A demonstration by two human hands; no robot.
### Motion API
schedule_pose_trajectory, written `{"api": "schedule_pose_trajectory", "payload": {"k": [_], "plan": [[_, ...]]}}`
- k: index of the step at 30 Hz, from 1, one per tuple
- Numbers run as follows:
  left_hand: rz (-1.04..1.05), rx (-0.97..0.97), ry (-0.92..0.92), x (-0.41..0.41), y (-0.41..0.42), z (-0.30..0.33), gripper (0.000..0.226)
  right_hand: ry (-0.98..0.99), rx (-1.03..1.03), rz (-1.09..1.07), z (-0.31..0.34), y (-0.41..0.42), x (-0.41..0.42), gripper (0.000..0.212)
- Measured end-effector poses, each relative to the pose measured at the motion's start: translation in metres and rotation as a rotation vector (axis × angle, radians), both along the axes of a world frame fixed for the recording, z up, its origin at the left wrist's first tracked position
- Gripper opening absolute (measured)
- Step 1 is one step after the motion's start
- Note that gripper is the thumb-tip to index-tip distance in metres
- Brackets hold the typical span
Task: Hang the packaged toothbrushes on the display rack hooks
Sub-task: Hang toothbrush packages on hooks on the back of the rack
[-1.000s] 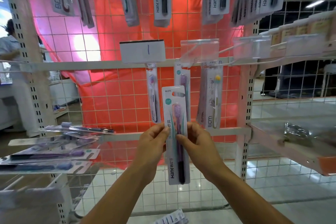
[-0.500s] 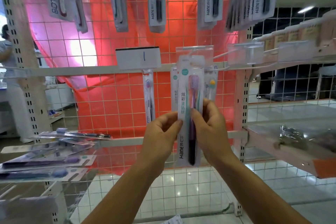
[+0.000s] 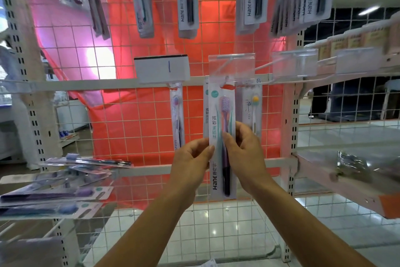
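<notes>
Facing white wire-grid display rack; hanging step in hand. White carded pack with purple toothbrush upright, its top at clear-tagged hook. Left hand and right hand pinch pack edges. Next: seat hang-hole on hook, release.

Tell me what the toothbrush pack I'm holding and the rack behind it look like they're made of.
Toothbrush pack: printed white card under what looks like a clear glossy plastic blister, judging by the sheen. Rack grid: thin white-coated wire, probably metal, crossing in squares. Both hands pinch the pack.
</notes>
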State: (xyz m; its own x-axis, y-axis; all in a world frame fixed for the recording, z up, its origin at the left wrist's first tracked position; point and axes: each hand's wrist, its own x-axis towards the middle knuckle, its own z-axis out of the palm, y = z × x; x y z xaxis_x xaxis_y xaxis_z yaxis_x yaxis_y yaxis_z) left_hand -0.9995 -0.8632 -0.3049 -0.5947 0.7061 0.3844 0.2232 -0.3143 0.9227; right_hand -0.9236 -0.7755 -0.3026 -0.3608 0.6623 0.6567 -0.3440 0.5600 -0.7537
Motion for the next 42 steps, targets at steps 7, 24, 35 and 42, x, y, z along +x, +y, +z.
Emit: {"api": "schedule_pose_trajectory", "payload": {"k": [7, 24, 35, 42], "plan": [[0.184, -0.061, -0.055, -0.016, 0.008, -0.009, 0.016, -0.118, -0.004, -0.141, 0.001, 0.038, -0.033, 0.007], [0.204, -0.179, -0.057, -0.041, 0.008, -0.041, 0.017, -0.355, 0.085, -0.365, -0.025, 0.08, -0.069, 0.023], [0.165, -0.284, 0.185, -0.05, -0.054, -0.046, 0.018, -0.402, -0.069, -0.344, -0.112, 0.006, -0.065, 0.028], [0.303, -0.454, 0.429, -0.079, -0.11, -0.046, 0.017, -0.354, -0.333, -0.146, -0.105, -0.048, -0.09, 0.008]]}}
